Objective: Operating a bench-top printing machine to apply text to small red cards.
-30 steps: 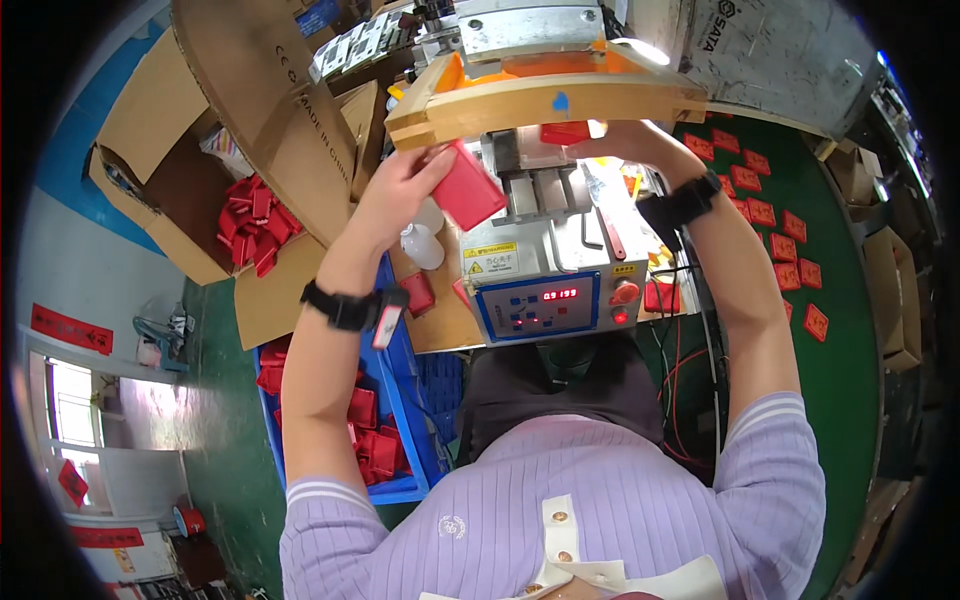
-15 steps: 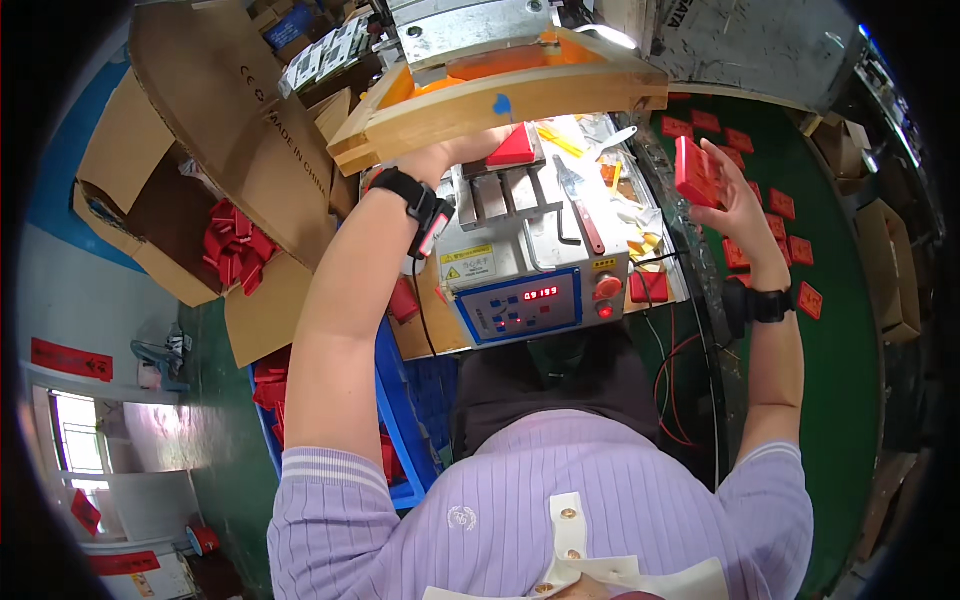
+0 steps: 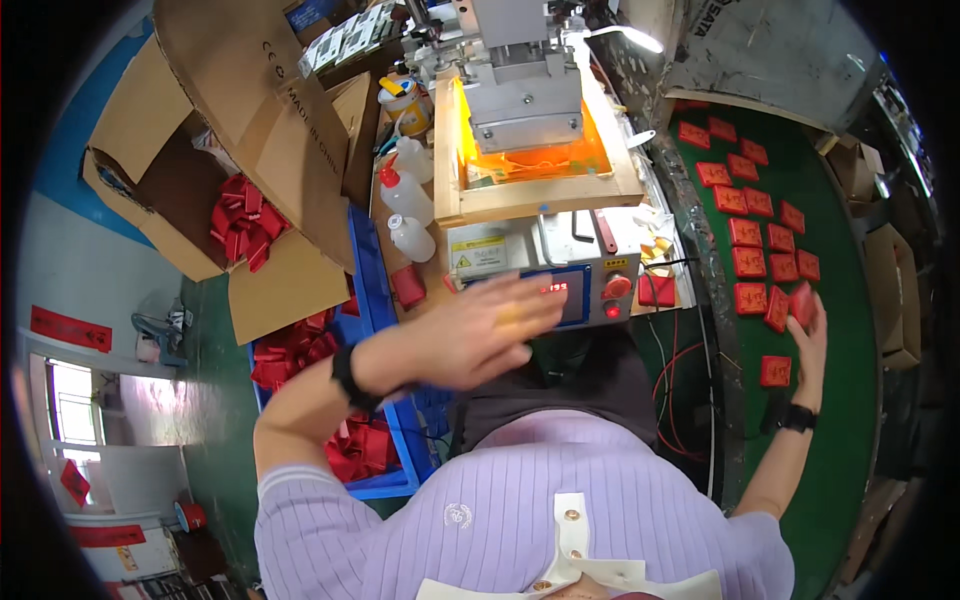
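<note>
At the right edge: our right hand [image 3: 808,325] holds a red card [image 3: 801,303] upright over the green mat [image 3: 850,420], fingers closed on it.
Left hand: our left hand [image 3: 480,335] is open, fingers spread and blurred, holding nothing, in front of the control box [image 3: 545,270].
Surface: the desk [image 3: 425,285] carries the box, the wooden frame [image 3: 530,200] and white bottles [image 3: 405,195].
Mat: we see rows of red cards [image 3: 745,230] lying flat, with bare green below them.
Room: a cardboard box [image 3: 200,200] and a blue crate [image 3: 395,440] crowd our left side.
</note>
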Motion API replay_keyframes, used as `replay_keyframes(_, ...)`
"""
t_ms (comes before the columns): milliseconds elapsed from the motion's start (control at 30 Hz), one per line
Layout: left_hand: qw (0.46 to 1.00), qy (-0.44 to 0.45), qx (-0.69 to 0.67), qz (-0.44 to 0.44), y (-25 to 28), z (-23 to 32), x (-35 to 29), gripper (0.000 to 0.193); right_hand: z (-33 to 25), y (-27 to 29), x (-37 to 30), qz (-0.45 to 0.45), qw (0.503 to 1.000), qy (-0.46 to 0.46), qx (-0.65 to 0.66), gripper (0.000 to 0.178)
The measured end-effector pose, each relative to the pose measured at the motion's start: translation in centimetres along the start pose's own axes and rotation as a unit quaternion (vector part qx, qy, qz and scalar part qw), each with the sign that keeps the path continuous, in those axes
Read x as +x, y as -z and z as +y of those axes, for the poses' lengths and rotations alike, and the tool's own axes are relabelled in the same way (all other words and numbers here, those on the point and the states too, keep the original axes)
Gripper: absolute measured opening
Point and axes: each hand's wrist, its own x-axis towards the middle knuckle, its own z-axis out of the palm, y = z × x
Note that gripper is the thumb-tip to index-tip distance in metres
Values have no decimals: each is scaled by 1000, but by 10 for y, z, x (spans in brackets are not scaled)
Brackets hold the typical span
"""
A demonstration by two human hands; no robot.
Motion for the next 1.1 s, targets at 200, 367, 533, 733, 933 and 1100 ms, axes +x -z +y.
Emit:
replay_keyframes(200, 919, 280, -111, 254, 46, 25, -105, 37, 128, 108, -33, 120, 967, -103, -198, 63)
replay_keyframes(367, 800, 539, -80, 251, 33, 10, -180, 32, 140, 126, -43, 168, 878, -190, -407, 79)
replay_keyframes(533, 811, 583, -52, 13, -41, 5, -265, 25, 125, 99, 38, 85, 883, -74, -455, 87)
replay_keyframes(733, 808, 534, -96, -229, -149, -10, -310, 35, 33, 10, 108, -46, 972, 115, -198, 55)
replay_keyframes(933, 822, 533, -112, -168, -167, -16, -334, 30, -125, -170, 95, -205, 947, 221, -110, 47)
replay_keyframes(1100, 843, 519, -5, -144, -144, -28, -327, 21, -179, -253, 122, -296, 887, 324, -145, 65)
